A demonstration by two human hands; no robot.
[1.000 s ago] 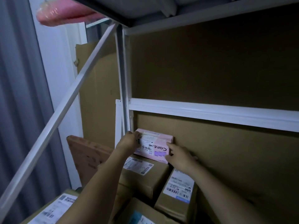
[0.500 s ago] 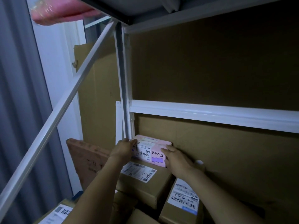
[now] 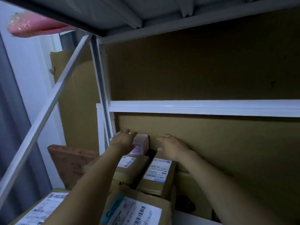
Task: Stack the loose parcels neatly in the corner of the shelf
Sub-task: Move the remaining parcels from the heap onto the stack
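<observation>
While the pink parcel (image 3: 141,142) sits atop a brown box (image 3: 129,166) in the corner by the shelf post (image 3: 103,124), I see the left hand (image 3: 122,141) laid flat over it, fingers straight, gripping nothing. The right hand (image 3: 170,146) is open just beside it. I judge that an uneven push could tip it into the dark gap on its right.

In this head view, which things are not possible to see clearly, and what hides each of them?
All in the head view:
- Pink box: the left hand covers its left part and most of its print.
- Right hand: dim light; whether its fingers touch anything is unclear.
- Labels on the brown parcels: text too small and blurred.
- Pink wrapped bundle, top left: blurred, partly behind the upper shelf.
</observation>
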